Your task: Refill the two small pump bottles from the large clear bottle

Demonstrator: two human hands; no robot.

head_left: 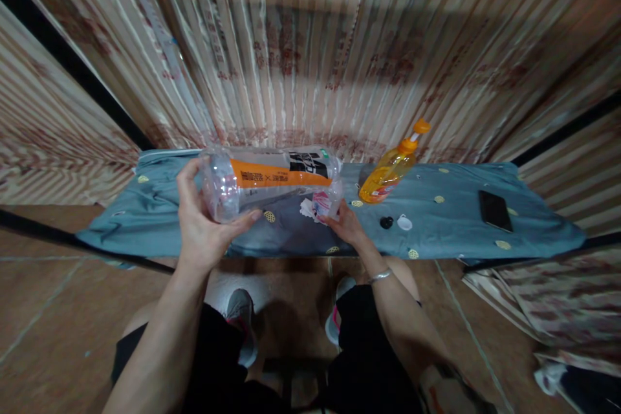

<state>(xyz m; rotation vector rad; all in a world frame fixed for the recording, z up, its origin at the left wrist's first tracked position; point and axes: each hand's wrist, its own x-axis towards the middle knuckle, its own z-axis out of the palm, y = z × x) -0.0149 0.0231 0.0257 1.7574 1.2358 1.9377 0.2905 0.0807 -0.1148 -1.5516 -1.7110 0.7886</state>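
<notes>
I see the left hand (201, 226) wrapped around the base of a clear bottle (272, 178), thumb on the near side and fingers curled over the far side, so it has a firm hold. The bottle lies sideways in the air just above the tabletop (160, 207), base to the left and neck to the right, with an orange and black label around its middle.

The right hand (347, 223) reaches up to the neck end. Its fingertips meet a crumpled pink-and-white wad (317, 206) just under the bottle's mouth. From here I can't tell whether the fingers pinch the wad, the neck, or both. A thin bracelet (380, 275) sits on that wrist.

A blue-grey cloth with small yellow spots covers the tabletop. To the right of the right hand stands a yellow soap bottle (388, 174) with an orange spout, leaning in the view. A black cap (386, 222) and a white cap (404, 223) lie side by side just in front of it. Further right, well apart, a dark phone (495, 210) lies flat. Striped curtains (310, 45) hang behind.
</notes>
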